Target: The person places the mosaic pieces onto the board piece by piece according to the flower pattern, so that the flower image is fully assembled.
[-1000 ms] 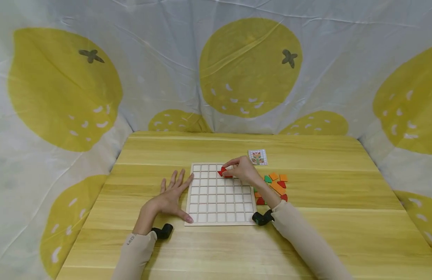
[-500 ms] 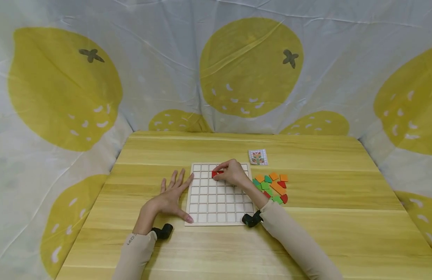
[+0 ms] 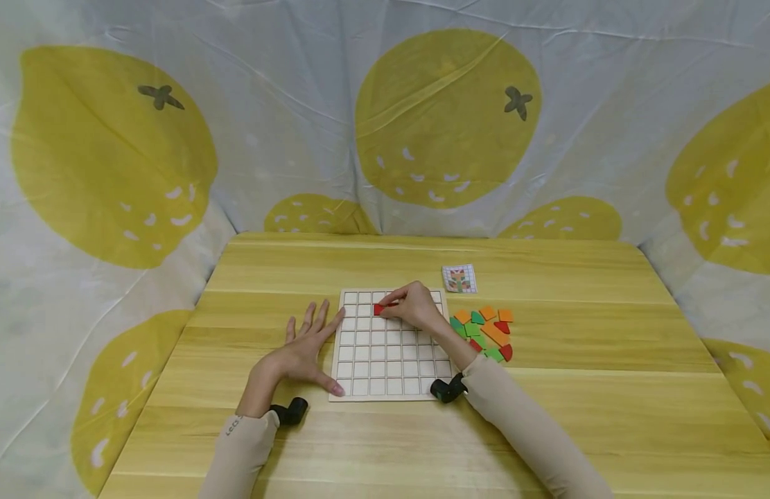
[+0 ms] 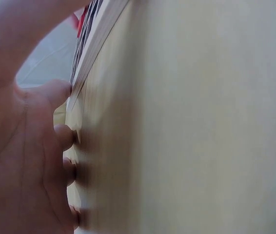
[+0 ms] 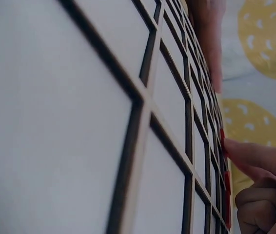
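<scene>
Pinched in my right hand (image 3: 416,308), a red tile (image 3: 380,309) meets the grid board's (image 3: 391,360) second row — head view; my left hand (image 3: 303,350), fingers flat, steadies the board's edge. Right wrist view: my fingertip (image 5: 240,148) presses the tile — best seated square, pushed flat.

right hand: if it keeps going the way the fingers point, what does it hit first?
The right hand points left across the grid board, fingers on a red tile. Past the tile lie only empty cells, then probably the left hand, whose fingertips touch the board's left edge. Depth is unclear.
</scene>
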A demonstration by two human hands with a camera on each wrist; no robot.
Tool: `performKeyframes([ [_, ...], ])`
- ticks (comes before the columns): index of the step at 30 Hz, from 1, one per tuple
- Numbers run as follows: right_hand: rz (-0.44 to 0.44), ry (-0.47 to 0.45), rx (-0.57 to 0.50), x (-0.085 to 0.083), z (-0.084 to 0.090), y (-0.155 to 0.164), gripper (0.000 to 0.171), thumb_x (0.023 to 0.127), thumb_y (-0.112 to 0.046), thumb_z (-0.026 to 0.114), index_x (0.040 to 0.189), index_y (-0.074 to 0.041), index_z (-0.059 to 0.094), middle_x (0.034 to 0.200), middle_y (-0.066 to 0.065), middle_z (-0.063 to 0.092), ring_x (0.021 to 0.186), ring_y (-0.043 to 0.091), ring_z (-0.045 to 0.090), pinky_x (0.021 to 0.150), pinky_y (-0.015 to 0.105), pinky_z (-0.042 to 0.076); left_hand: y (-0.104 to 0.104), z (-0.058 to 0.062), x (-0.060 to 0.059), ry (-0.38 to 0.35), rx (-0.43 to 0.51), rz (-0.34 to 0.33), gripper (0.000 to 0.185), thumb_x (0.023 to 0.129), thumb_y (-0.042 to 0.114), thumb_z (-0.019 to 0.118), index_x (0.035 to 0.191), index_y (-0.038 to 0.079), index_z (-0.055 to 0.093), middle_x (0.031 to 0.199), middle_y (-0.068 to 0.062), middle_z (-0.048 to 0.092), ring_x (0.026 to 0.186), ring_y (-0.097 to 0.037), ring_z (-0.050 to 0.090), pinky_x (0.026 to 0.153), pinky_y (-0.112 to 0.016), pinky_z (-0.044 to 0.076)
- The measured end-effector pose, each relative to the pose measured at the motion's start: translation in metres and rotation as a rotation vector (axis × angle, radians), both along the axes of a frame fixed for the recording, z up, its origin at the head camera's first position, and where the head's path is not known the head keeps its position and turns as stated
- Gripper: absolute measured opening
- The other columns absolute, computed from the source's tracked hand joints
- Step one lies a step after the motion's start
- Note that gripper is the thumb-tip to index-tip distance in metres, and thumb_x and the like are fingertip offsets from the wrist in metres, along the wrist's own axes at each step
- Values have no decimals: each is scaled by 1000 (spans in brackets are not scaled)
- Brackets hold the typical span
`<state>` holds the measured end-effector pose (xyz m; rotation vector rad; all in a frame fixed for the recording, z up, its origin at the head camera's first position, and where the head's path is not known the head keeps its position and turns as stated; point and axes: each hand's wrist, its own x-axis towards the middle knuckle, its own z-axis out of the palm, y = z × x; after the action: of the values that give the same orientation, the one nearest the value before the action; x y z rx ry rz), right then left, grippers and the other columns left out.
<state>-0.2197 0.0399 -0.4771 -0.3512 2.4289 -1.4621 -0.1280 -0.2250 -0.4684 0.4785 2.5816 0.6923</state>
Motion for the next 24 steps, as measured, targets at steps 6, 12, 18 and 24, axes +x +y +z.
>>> performKeyframes([
  [6, -7, -11, 9, 0, 0, -4, 10, 82, -11, 88, 91, -9, 85, 71, 8, 72, 48, 8, 33, 51, 23, 29, 0, 1, 0, -6, -1, -1, 148, 61, 56, 96, 168, 14, 2, 171, -24, -20, 156, -49, -25, 117, -76, -19],
  [12, 52, -35, 26, -2, 2, 3, 12, 86, -16, 85, 97, -12, 84, 69, 0, 67, 52, 9, 32, 53, 24, 28, 0, 0, 0, -9, 1, -1, 148, 61, 55, 96, 168, 14, 2, 171, -24, -20, 156, -48, -26, 116, -76, -19],
  [18, 106, -60, -10, -4, 13, 38, 21, 92, -16, 79, 112, -10, 81, 53, -5, 36, 53, 12, 24, 55, 25, 27, 1, 0, 0, -8, 3, -1, 148, 61, 54, 97, 168, 14, 2, 171, -24, -21, 156, -48, -26, 116, -76, -19],
  [24, 47, -64, 10, -5, 22, 93, 23, 94, -16, 77, 115, -6, 79, 55, -6, 25, 50, 13, 21, 52, 26, 28, 0, 0, 0, 0, -5, -1, 149, 60, 55, 97, 168, 14, 2, 171, -24, -20, 156, -49, -24, 117, -76, -18],
])
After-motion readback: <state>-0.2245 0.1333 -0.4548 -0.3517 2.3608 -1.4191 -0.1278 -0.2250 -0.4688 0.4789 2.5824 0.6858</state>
